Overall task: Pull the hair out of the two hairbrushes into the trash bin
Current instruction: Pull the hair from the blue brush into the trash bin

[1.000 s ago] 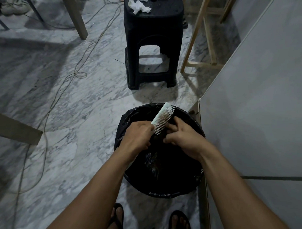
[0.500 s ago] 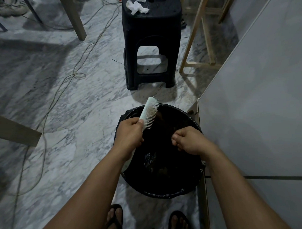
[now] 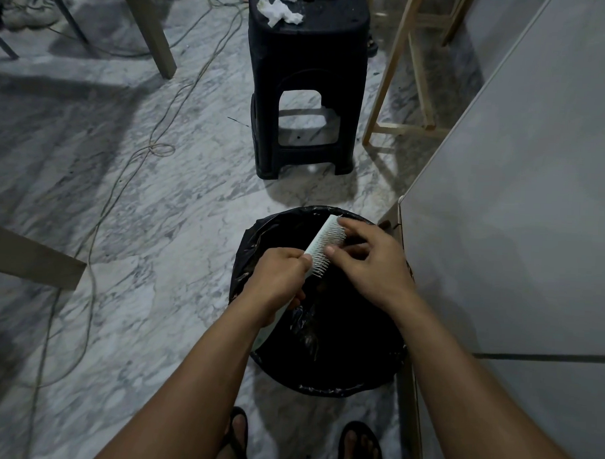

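Round trash bin [image 3: 326, 384] lined with black plastic; contents indistinct. Above it, pale plastic hairbrush [image 3: 323, 245] gripped by clenched left hand [image 3: 278, 280]; bristles touched by right hand [image 3: 372, 266], fingers spread.

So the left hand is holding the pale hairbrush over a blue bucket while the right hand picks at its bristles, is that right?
Not quite: the head view shows a trash bin lined with a black bag, not a blue bucket. The left hand does hold the hairbrush over it while the right hand picks at the bristles.

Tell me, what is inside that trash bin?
The trash bin is lined with a crumpled black bag. Its dark interior hides whatever lies at the bottom, and the hands cover part of it.
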Motion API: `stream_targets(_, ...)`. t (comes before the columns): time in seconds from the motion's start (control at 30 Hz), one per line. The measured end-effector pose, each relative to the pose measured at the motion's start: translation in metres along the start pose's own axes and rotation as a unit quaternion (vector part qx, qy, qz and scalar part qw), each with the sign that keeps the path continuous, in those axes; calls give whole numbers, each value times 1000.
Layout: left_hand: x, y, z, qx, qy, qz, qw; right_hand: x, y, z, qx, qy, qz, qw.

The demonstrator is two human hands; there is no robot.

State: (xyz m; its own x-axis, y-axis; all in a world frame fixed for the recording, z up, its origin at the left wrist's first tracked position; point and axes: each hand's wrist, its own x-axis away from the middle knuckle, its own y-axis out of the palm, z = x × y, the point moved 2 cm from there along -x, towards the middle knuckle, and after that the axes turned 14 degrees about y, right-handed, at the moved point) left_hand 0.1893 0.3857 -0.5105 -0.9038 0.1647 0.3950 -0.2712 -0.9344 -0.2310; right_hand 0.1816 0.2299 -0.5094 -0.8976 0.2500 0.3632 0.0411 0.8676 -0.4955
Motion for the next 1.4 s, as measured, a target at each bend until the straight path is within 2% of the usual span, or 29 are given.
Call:
stream_targets(0.2,1,2,-2,-17,6,-12,1000,1,3,-1,-7,-41,49,998)
stream_targets(0.33,0,0,-3,-33,4,15,999,-1,-6,0,20,24,-27,999)
stream_targets(0.43,-3,-3,-4,-35,10,64,997,-3,-12,4,60,41,-62,995)
stream_targets(0.57,-2,-2,-2,-41,24,55,997,-1,-9,3,91,53,-86,991)
stream_targets(0.73,0,2,0,-44,33,47,997,0,-5,-1,-53,81,-55,994)
stream_targets(0.93,1,6,-2,-24,62,20,998,3,2,-1,-80,92,21,992)
stream_targets(1.0,0,6,-4,-32,72,21,997,0,4,2,-103,111,22,988)
stream_targets(1.1,-1,7,-5,-34,77,50,995,-2,3,1,-135,114,-19,984)
stream_targets(1.27,-5,-4,-3,-21,72,160,984,0,-5,3,-73,105,-118,985)
stream_targets(1.4,-2,-8,1,17,69,157,985,0,-5,8,108,114,-120,980)
